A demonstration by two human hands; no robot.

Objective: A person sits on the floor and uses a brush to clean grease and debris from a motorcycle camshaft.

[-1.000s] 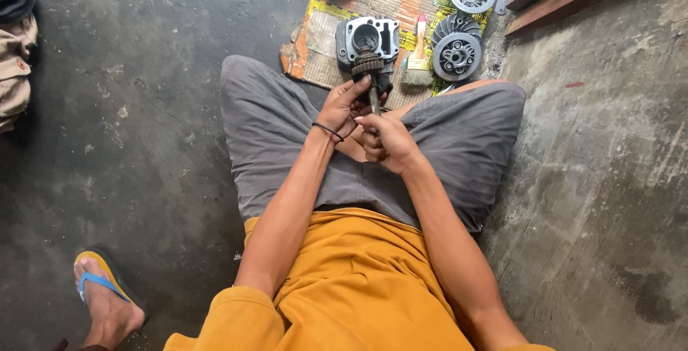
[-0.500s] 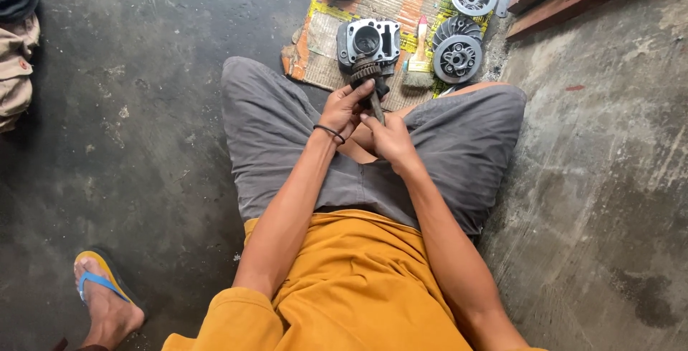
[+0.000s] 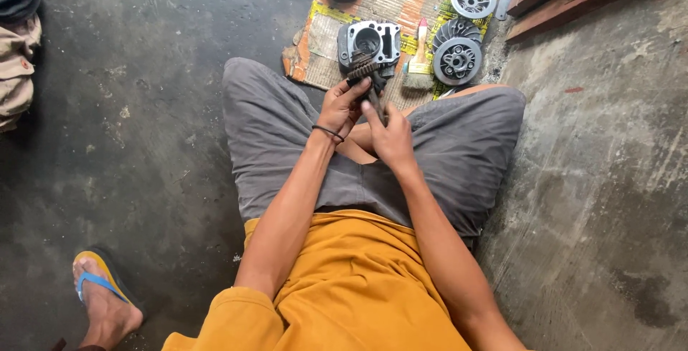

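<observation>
Sitting cross-legged on the concrete floor [image 3: 143, 143], both hands up over the lap. Left hand [image 3: 342, 107] is pinched around a small dark toothed gear part [image 3: 365, 73], right hand [image 3: 390, 132] curls onto its lower end. It's held right above the edge of the woven mat [image 3: 373, 0], just in front of the engine cylinder block [image 3: 369, 41]. Looks greasy, so I'd guess it could slip and drop onto the block or roll off toward the paintbrush [image 3: 418, 61] and clutch parts [image 3: 457, 59].

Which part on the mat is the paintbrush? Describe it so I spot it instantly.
Start at the woven mat on the floor ahead of the knees. Right of the square metal cylinder block lies the paintbrush, bristles toward the person. Unlike the round finned discs beside it, it's slim and pale-handled.
</observation>
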